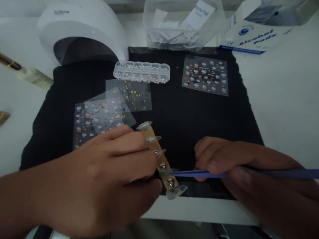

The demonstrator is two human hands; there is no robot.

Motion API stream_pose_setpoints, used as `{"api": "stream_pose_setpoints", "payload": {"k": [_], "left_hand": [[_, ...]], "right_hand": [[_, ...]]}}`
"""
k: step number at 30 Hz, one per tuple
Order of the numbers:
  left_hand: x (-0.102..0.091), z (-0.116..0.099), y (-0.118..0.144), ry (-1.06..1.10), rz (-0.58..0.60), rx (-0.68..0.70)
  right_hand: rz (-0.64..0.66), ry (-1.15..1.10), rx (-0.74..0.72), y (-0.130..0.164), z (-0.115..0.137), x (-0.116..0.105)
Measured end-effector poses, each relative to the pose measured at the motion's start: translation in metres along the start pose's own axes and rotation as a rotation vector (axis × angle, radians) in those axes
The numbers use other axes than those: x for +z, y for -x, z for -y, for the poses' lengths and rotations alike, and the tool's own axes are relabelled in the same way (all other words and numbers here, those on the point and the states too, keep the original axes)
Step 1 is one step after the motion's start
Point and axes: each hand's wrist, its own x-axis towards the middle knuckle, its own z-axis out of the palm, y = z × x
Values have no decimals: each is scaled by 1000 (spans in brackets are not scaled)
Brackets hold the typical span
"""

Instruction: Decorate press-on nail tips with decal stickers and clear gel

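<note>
Head view shows us bare room on the mat [179, 113] — between the stick [155, 145], the right-hand sheet [205, 75] and our right hand [231, 159]. Sheets [92, 114] crowd the far side of our left hand [107, 172], and the stick's near end lies close to the mat's front edge. Our left fingers pinch the stick along its left side; our right hand grasps tweezers [191, 173], points at the second-nearest nail tip [167, 172] — whether they clamp it, we cannot tell.
</note>
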Motion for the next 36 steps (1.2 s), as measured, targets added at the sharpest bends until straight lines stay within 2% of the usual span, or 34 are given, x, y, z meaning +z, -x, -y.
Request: {"api": "stream_pose_setpoints", "payload": {"k": [4,8,13,18,36], "left_hand": [[1,1,-1,-5,-27,-7],[0,0,-2,-24,12,15],[-2,0,-2,-55,-3,-2],[-5,2,-4,-9,36,62],[-2,2,-5,-10,11,57]], "right_hand": [[8,2,-5,-2,0,1],[7,9,3,-6,2,2],[-12,-8,-2,-6,4,5],[0,-1,-13,-7,7,7],[13,8,-6,-12,6,4]]}}
